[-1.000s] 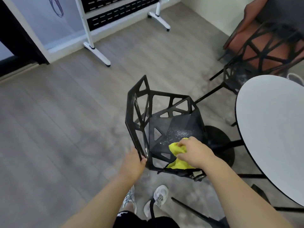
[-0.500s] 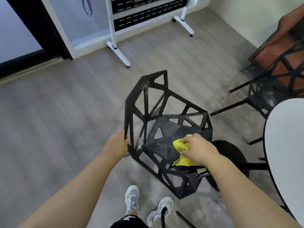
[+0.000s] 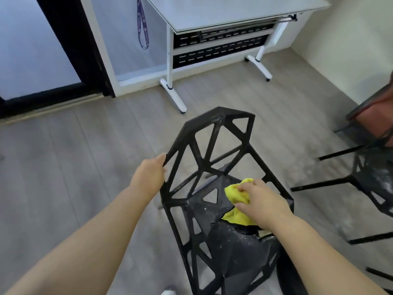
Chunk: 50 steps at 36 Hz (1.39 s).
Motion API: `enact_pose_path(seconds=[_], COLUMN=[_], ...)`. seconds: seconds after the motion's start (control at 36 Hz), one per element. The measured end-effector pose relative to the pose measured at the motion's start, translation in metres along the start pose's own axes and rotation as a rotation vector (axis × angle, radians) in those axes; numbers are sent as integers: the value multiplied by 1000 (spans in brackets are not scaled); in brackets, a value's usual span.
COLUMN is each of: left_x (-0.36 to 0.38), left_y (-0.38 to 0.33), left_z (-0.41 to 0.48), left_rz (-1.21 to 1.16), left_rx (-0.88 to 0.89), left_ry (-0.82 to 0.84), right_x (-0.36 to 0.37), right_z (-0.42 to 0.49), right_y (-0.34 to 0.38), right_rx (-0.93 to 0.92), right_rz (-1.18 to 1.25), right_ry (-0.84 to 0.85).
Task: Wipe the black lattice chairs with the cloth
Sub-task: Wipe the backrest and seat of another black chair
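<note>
The floor point(image 3: 74, 156) under me is grey wood-look plank, with pale dusty smears toward 3 o'clock. At 12 to 1 o'clock a white folding table point(image 3: 234, 9) stands against the wall on castored feet. A dark door frame point(image 3: 70, 45) is at 10 o'clock, and a purple lanyard point(image 3: 143, 28) hangs between the two. A second black lattice chair point(image 3: 374, 179), speckled white, sits well apart at 3 o'clock, cut off by the edge.

The black lattice chair point(image 3: 217, 118) I'm working on is just in front of me, at centre and running down toward 6 o'clock. Its long axis runs from about 12 to 5 o'clock, with the peaked backrest pointing away at 12 and the seat nearest me. White dust flecks the seat.

My left hand point(image 3: 150, 175) is clasped on the backrest's left edge bar, at 9 o'clock of the chair. My right hand point(image 3: 261, 201) has its fingers curled over the bunched yellow cloth point(image 3: 234, 193), pressing it onto the seat where it meets the backrest.
</note>
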<state>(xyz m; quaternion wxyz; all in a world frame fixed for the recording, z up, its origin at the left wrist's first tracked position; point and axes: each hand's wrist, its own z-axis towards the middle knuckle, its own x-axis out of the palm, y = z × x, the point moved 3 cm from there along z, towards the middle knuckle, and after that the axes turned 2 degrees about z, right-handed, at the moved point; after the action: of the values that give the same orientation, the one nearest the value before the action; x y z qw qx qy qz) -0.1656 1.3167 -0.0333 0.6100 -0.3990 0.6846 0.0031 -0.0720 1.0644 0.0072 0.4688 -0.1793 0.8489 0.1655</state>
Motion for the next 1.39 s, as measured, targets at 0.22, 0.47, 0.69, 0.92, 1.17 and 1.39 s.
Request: enact_pose_path(seconds=[0.22, 0.47, 0.69, 0.92, 1.17, 1.39], left_x=[1, 24, 46, 69, 82, 95], left_y=[-5, 4, 8, 18, 22, 23], left_z=[39, 42, 34, 38, 42, 41], left_rz=[-31, -140, -266, -320, -442, -673], left_rx=[0, 2, -2, 10, 98, 111], left_ry=[-162, -476, -665, -859, -934, -941], right_x=[-9, 3, 26, 62, 93, 46], right_z=[51, 93, 122, 155, 174, 163], right_y=[-5, -20, -40, -44, -23, 12], right_rx=[-67, -253, -395, -407, -533, -673], right_rz=[-8, -5, 33, 184, 284, 331], right_ry=[-125, -300, -432, -586, -809, -1074])
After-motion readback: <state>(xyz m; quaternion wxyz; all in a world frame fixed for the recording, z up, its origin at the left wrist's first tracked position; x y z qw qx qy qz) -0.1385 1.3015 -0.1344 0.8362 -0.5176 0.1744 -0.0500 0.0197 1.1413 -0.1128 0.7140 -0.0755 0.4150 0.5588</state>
